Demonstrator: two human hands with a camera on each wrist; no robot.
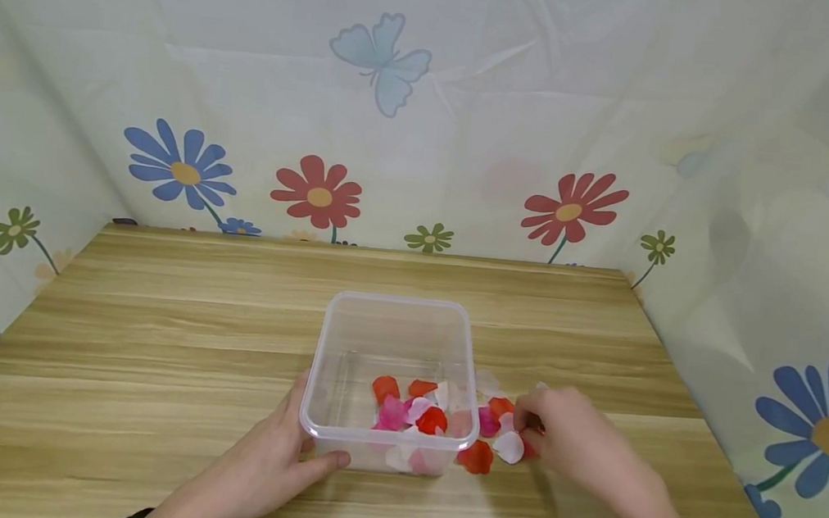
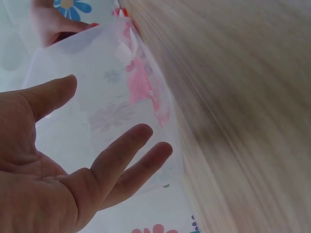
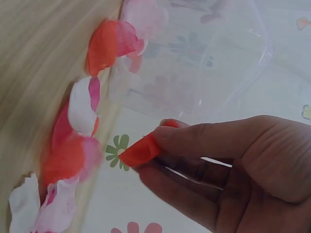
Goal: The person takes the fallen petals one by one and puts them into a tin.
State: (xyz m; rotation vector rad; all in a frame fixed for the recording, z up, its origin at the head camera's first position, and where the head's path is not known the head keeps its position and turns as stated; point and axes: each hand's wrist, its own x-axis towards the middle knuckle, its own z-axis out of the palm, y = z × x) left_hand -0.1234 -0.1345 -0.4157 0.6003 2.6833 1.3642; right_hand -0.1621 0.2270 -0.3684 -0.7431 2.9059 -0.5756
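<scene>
A clear plastic container stands on the table, with red, pink and white artificial petals on its floor. My left hand is at the container's left side, thumb toward its front; in the left wrist view the fingers are spread and fairly straight. Just right of the container, my right hand is above loose petals. Between thumb and fingers it pinches an orange-red petal, clear in the right wrist view and mostly hidden from the head view.
Several loose petals lie on the wooden table against the container's right side. A cloth backdrop with printed flowers rises behind the table and along both sides.
</scene>
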